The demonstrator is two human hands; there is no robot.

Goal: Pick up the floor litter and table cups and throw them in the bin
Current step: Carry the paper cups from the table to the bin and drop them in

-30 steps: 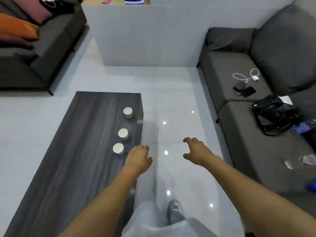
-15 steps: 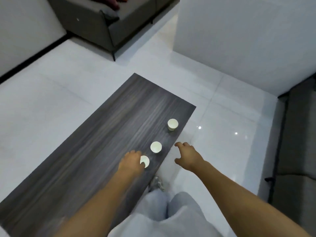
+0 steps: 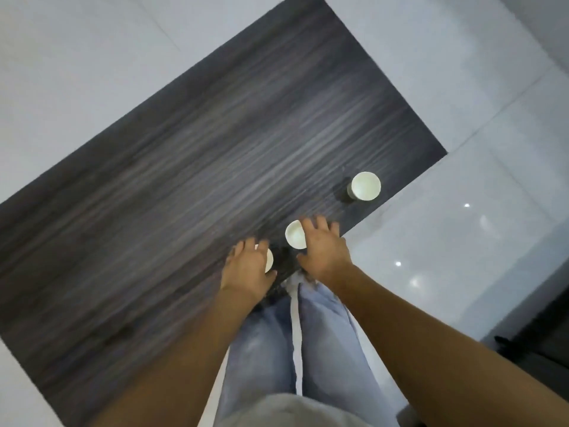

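Three white paper cups stand in a row near the right edge of a dark wood-grain table (image 3: 197,167). My left hand (image 3: 246,268) covers most of the nearest cup (image 3: 269,261), with fingers and thumb curled round its side. My right hand (image 3: 323,251) hovers with spread fingers over the right side of the middle cup (image 3: 294,235), touching or just above its rim. The far cup (image 3: 365,186) stands alone near the table's corner.
Glossy white tiled floor (image 3: 462,211) surrounds the table. My legs in light jeans (image 3: 295,340) are against the table's near edge. A dark piece of furniture (image 3: 542,337) shows at the right edge.
I have leaned over the table and the view has tilted down. My left hand has closed round the nearest cup, and my right hand has moved from the table edge onto the middle cup.
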